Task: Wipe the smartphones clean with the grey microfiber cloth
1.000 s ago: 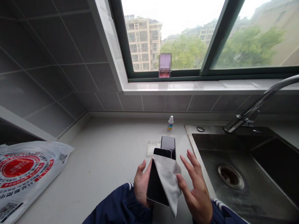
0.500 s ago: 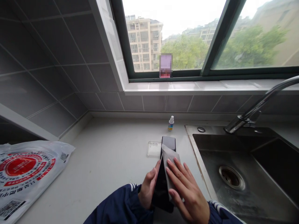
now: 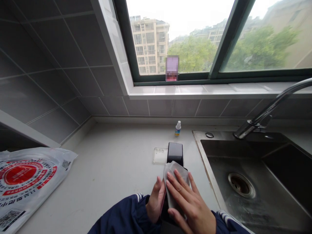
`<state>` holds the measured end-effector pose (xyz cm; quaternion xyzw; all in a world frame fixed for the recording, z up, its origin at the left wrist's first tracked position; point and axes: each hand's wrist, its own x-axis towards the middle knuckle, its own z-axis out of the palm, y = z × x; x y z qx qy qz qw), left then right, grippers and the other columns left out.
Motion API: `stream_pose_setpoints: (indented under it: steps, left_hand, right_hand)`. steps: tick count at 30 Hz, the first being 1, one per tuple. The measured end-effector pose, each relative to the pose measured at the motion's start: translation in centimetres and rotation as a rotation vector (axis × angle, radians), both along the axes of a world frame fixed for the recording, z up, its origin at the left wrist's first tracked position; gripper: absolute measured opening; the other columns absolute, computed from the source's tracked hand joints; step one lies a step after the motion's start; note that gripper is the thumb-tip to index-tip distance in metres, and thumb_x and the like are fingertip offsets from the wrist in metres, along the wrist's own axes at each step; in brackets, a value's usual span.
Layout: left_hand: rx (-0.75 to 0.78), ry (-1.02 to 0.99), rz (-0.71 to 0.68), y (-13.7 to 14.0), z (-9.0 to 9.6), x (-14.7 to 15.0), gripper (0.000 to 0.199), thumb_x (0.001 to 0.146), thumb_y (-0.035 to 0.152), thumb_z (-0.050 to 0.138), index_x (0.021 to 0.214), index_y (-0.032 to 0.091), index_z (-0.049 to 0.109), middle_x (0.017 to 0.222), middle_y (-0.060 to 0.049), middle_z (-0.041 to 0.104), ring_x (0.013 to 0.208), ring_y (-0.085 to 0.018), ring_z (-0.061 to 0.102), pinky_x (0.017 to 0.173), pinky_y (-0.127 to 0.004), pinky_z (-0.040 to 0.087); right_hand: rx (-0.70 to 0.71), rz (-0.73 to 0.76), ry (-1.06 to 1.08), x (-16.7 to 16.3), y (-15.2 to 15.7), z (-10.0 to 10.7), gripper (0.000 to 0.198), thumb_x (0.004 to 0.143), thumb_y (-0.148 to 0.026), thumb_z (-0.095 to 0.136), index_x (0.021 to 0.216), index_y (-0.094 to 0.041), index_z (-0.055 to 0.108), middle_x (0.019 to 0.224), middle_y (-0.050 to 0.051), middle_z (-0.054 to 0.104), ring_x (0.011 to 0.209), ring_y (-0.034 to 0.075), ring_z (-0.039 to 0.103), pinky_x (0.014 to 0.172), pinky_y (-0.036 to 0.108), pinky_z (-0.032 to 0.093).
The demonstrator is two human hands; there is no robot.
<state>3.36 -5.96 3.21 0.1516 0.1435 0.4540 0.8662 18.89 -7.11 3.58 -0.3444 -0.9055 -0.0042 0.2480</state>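
Note:
My left hand (image 3: 155, 199) grips a dark smartphone (image 3: 165, 209) along its left side, thumb pointing up. A thin grey wiping cloth (image 3: 170, 168) lies over the phone's face and hides most of it. With its fingers stretched flat, my right hand (image 3: 191, 203) keeps the cloth pressed against the phone. Just beyond the cloth, a dark flat box or second phone (image 3: 175, 152) rests on the counter, its near end covered. A clear phone case (image 3: 160, 155) lies at its left. Farther back stands a small white-capped bottle (image 3: 177, 129) with a blue and yellow label.
A steel sink (image 3: 243, 208) with a curved faucet (image 3: 273, 104) borders the pale counter (image 3: 117, 162) on the right. At the left lies a white plastic bag (image 3: 56, 162) with red print. A tiled wall and a window ledge (image 3: 156, 91) run behind.
The cloth and my right hand have shifted left across the phone, covering more of its face. The held phone has turned and come slightly lower, showing more of the dark object behind.

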Motion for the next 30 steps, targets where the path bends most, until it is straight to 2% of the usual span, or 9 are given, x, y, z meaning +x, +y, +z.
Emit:
stream_pose_setpoints:
  steps: [4, 6, 10, 14, 17, 20, 24, 26, 30]
  left_hand:
    - [-0.062, -0.034, 0.037, 0.0, -0.1, 0.1, 0.072, 0.079, 0.067, 0.057, 0.123, 0.010, 0.065, 0.127, -0.018, 0.063, 0.137, -0.037, 0.040, 0.118, -0.048, 0.019]
    - [-0.089, -0.032, 0.079, 0.2, 0.0, 0.1, 0.071, 0.080, 0.068, 0.057, 0.120, 0.010, 0.065, 0.119, -0.019, 0.067, 0.130, -0.036, 0.049, 0.116, -0.048, 0.025]
    - [-0.161, -0.026, 0.197, 0.5, 0.8, 0.1, 0.079, 0.082, 0.071, 0.050, 0.139, 0.016, 0.049, 0.116, -0.017, 0.068, 0.107, -0.029, 0.065, 0.106, -0.045, 0.036]
    - [-0.209, -0.026, 0.196, 0.8, 1.9, -0.5, 0.088, 0.083, 0.077, 0.039, 0.149, 0.020, 0.033, 0.123, -0.020, 0.064, 0.084, -0.025, 0.068, 0.092, -0.046, 0.044]
    - [-0.231, -0.030, 0.202, 1.1, 2.6, -0.9, 0.085, 0.083, 0.076, 0.039, 0.150, 0.023, 0.032, 0.129, -0.019, 0.061, 0.089, -0.028, 0.068, 0.090, -0.048, 0.045]
    - [-0.235, -0.043, 0.172, 1.3, 3.1, -1.2, 0.086, 0.083, 0.077, 0.038, 0.147, 0.020, 0.038, 0.129, -0.020, 0.060, 0.100, -0.033, 0.065, 0.091, -0.050, 0.045]
    - [-0.209, -0.042, 0.126, 1.5, 2.8, -1.4, 0.085, 0.084, 0.076, 0.037, 0.145, 0.017, 0.042, 0.130, -0.021, 0.060, 0.103, -0.035, 0.064, 0.090, -0.050, 0.046]
    - [-0.207, -0.035, 0.131, 1.4, 2.5, -1.3, 0.084, 0.084, 0.076, 0.037, 0.145, 0.018, 0.041, 0.131, -0.021, 0.060, 0.102, -0.034, 0.065, 0.090, -0.050, 0.046]
    - [-0.237, -0.014, 0.189, 1.0, 2.1, -0.8, 0.081, 0.084, 0.075, 0.039, 0.147, 0.023, 0.039, 0.129, -0.018, 0.061, 0.101, -0.032, 0.066, 0.090, -0.049, 0.047]
  right_hand:
    - [-0.026, 0.062, 0.024, -0.2, -0.1, 0.2, 0.066, 0.096, -0.039, 0.053, 0.151, -0.009, 0.033, 0.154, 0.012, 0.035, 0.146, 0.032, 0.022, 0.121, 0.053, 0.001]
    - [-0.017, 0.116, 0.000, -0.2, 0.0, 0.4, 0.067, 0.096, -0.045, 0.052, 0.150, -0.010, 0.035, 0.153, 0.012, 0.036, 0.146, 0.032, 0.024, 0.121, 0.052, 0.001]
    - [0.038, 0.198, -0.036, -0.6, 0.1, 0.5, 0.069, 0.096, -0.059, 0.046, 0.146, -0.012, 0.043, 0.149, 0.009, 0.043, 0.144, 0.030, 0.029, 0.120, 0.050, -0.001]
    - [0.109, 0.259, -0.039, -1.1, 0.1, 0.4, 0.061, 0.097, -0.056, 0.046, 0.140, -0.013, 0.051, 0.146, 0.007, 0.047, 0.142, 0.028, 0.033, 0.120, 0.051, -0.002]
    - [0.119, 0.294, -0.002, -1.3, 0.1, 0.5, 0.053, 0.098, -0.050, 0.047, 0.135, -0.014, 0.056, 0.143, 0.007, 0.051, 0.142, 0.027, 0.034, 0.120, 0.051, 0.001]
    - [0.127, 0.309, 0.028, -1.2, 0.1, 0.8, 0.046, 0.097, -0.049, 0.052, 0.127, -0.016, 0.062, 0.138, 0.006, 0.057, 0.140, 0.026, 0.036, 0.121, 0.049, 0.007]
    - [0.125, 0.302, 0.051, -1.0, 0.0, 0.8, 0.027, 0.101, -0.025, 0.051, 0.121, -0.015, 0.066, 0.136, 0.004, 0.058, 0.139, 0.023, 0.038, 0.120, 0.045, 0.015]
    - [0.115, 0.300, 0.079, -0.9, 0.0, 0.7, 0.028, 0.102, -0.018, 0.047, 0.122, -0.013, 0.065, 0.136, 0.005, 0.058, 0.138, 0.022, 0.039, 0.120, 0.044, 0.018]
    - [0.091, 0.271, 0.151, -1.0, -0.2, 0.4, 0.029, 0.101, -0.016, 0.047, 0.125, -0.013, 0.063, 0.133, 0.008, 0.060, 0.136, 0.020, 0.041, 0.117, 0.042, 0.025]
